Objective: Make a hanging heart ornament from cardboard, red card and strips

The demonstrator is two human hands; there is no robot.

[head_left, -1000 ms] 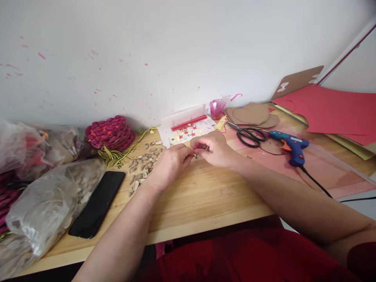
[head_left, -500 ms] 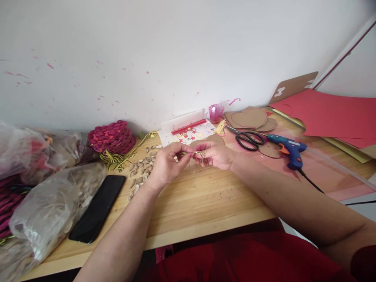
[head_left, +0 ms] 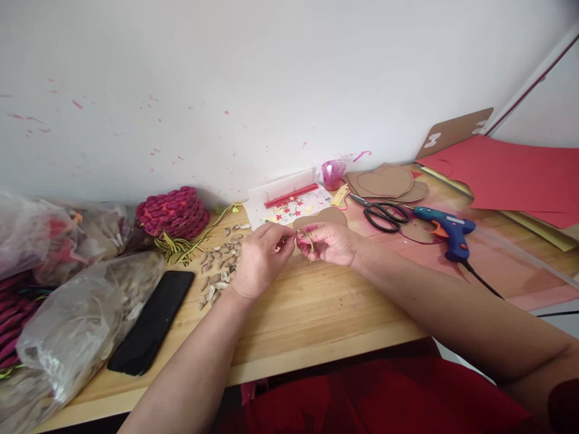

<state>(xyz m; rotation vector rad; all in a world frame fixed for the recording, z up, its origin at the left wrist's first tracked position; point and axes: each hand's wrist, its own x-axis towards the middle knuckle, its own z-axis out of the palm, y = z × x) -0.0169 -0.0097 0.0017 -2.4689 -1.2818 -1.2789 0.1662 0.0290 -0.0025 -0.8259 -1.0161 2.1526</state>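
Observation:
My left hand (head_left: 262, 256) and my right hand (head_left: 333, 244) meet above the middle of the wooden table. Both are closed in a pinch on a thin yellow-green cord (head_left: 310, 240), which curves in a small loop at my right fingertips. My fingers hide most of the cord. Just beyond them lies a brown cardboard heart (head_left: 332, 217), partly covered by my right hand. Left of my left hand, peanut shells (head_left: 219, 262) are scattered on the wood.
A black phone (head_left: 154, 319) and a plastic bag (head_left: 81, 319) lie at left, near stacked magenta pieces (head_left: 174, 211). Behind my hands is white paper (head_left: 256, 208) with stars. Black scissors (head_left: 384, 216), a blue glue gun (head_left: 452, 229) and red sheets (head_left: 520, 175) are at right.
The cord at my right fingertips now forms a clearer rounded loop. My left fingers have curled inward slightly, and both hands stay close together in the same place.

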